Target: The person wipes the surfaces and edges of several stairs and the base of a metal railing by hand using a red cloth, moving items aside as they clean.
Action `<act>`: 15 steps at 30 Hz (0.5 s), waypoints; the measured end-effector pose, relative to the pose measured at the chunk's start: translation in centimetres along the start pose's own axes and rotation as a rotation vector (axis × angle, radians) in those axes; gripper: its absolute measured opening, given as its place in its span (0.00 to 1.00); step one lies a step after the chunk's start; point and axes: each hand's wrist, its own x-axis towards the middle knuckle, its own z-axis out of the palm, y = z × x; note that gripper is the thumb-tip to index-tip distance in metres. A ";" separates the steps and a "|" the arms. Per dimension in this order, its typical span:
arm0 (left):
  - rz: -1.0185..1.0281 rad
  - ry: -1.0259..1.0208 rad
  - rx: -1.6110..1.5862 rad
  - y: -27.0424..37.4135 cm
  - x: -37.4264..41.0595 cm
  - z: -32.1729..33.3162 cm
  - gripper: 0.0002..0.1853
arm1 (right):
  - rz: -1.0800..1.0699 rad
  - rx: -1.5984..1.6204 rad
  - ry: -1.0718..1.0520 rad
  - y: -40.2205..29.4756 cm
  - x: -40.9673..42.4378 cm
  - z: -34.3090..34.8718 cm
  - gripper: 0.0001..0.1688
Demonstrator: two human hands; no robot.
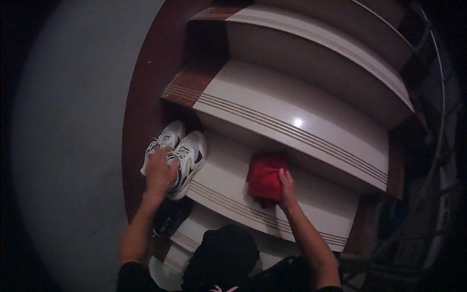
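A folded red cloth (265,179) is in my right hand (288,188), held over a pale stair tread (226,168). My left hand (160,171) reaches to a pair of white and grey lace-up sneakers at the wall end of that tread. Its fingers are at the laces and openings, between the left sneaker (169,135) and the right sneaker (191,157); the blur hides whether they grip either one. A dark shoe (169,221) lies on the step below, near my left forearm.
More curved steps with grooved edges (292,131) rise ahead. A pale wall (73,127) with a dark red skirting band (146,98) runs along the left. On the right is a metal railing (439,120), with dim objects beyond it.
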 end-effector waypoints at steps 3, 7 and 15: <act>-0.146 -0.623 -1.023 4.9 -2.3 4.7 0.24 | -0.047 -0.096 -0.122 -0.2 -2.1 5.3 0.34; -0.603 -0.733 -2.107 11.7 -2.9 10.0 0.32 | -0.623 -0.890 -0.478 -1.9 -4.6 10.9 0.32; -0.683 -0.058 -2.429 7.8 3.3 9.8 0.35 | -0.828 -0.976 -0.165 -8.2 -2.6 9.1 0.04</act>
